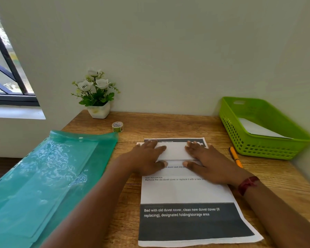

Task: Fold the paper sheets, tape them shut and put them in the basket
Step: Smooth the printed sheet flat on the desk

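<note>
A small folded white paper (175, 151) lies on top of a larger printed sheet (186, 192) on the wooden table. My left hand (147, 158) presses flat on the folded paper's left end, and my right hand (208, 161) presses flat on its right end, fingers straight, thumbs below its near edge. A roll of tape (117, 126) stands at the back, left of the sheets. The green basket (240, 140) sits at the far right with a folded white paper (258, 128) inside.
A teal plastic folder (48, 176) covers the table's left side and overhangs its edge. A potted white flower (97, 97) stands against the back wall. An orange pen (236, 156) lies between the printed sheet and the basket. A window is at the left.
</note>
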`<state>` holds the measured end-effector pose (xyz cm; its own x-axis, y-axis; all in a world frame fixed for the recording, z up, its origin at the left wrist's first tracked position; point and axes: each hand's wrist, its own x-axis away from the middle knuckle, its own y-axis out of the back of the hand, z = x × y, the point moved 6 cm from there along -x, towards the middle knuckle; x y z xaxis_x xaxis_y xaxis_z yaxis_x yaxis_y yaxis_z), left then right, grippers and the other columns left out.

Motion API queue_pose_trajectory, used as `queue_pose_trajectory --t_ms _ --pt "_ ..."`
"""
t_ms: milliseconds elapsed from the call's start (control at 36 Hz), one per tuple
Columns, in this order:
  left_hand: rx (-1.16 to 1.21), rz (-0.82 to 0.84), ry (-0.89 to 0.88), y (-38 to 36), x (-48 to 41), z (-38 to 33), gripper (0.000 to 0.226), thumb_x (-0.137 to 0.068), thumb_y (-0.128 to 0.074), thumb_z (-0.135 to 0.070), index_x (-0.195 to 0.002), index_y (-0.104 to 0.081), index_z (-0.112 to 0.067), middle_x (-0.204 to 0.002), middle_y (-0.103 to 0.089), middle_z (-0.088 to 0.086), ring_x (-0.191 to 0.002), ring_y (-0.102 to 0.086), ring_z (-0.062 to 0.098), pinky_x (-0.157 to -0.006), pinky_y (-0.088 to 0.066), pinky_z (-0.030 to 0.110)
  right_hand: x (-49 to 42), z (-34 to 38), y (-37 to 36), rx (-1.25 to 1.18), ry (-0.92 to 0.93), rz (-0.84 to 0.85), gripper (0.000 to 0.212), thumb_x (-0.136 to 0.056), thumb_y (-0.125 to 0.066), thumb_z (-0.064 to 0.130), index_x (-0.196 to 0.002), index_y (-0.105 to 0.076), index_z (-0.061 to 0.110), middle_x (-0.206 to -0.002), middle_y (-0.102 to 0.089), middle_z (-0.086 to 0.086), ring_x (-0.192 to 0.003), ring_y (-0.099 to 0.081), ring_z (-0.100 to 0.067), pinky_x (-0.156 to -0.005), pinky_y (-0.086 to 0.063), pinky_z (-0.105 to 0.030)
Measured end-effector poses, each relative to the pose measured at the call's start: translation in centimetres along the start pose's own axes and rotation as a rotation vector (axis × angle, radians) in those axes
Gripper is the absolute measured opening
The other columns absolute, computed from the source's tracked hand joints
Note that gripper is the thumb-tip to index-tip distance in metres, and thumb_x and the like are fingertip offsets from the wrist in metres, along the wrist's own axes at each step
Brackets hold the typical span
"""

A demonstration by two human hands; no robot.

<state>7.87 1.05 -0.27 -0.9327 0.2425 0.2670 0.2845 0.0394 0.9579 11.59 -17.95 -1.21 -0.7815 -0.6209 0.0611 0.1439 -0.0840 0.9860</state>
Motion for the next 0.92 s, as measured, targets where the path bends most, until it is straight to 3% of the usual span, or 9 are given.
queue_pose_trajectory --t_ms 83,222,667,917 --pt "-0.046 0.085 -0.001 -1.0 -0.1 -0.3 0.077 -0.098 -0.021 -0.064 -0.155 0.015 -0.026 -0.160 0.026 0.008 -0.148 0.024 0.026 -0.121 0.009 0.052 -0.1 0.1 -0.2 0.039 0.008 0.004 0.100 -0.076 -0.001 0.082 -0.156 -0.013 0.024 -0.164 -0.002 0.005 -0.149 0.001 -0.007 -0.122 0.003 -0.045" --pt "-0.054 0.093 0.017 -1.8 -0.6 -0.7 0.079 -0.097 -0.015 -0.066 -0.153 0.023 -0.024 -0.157 0.035 0.004 -0.144 0.033 0.024 -0.116 0.016 0.058 0.0 1.3 -0.7 0.044 0.018 0.040 0.097 -0.078 0.002 0.077 -0.157 -0.004 0.021 -0.163 0.008 0.005 -0.148 0.012 -0.005 -0.121 0.009 -0.038" --pt "-0.078 0.020 -0.021 -2.0 -0.7 -2.3 0.074 -0.103 -0.012 -0.053 -0.153 0.020 -0.009 -0.158 0.030 0.014 -0.145 0.030 0.028 -0.120 0.014 0.048 -0.7 4.6 -1.6 -0.015 0.125 0.037 0.088 -0.081 0.009 0.070 -0.155 0.007 0.021 -0.162 0.014 0.007 -0.145 0.021 -0.002 -0.121 0.009 -0.028" --pt "-0.059 0.007 -0.088 -1.8 -0.7 -2.8 0.068 -0.105 -0.011 -0.048 -0.153 0.019 -0.010 -0.160 0.027 0.008 -0.146 0.028 0.020 -0.121 0.013 0.045 -1.0 3.8 -2.0 -0.024 0.064 0.017 0.102 -0.071 0.021 0.079 -0.155 0.009 0.022 -0.162 0.016 0.007 -0.145 0.021 -0.002 -0.122 0.005 -0.030"
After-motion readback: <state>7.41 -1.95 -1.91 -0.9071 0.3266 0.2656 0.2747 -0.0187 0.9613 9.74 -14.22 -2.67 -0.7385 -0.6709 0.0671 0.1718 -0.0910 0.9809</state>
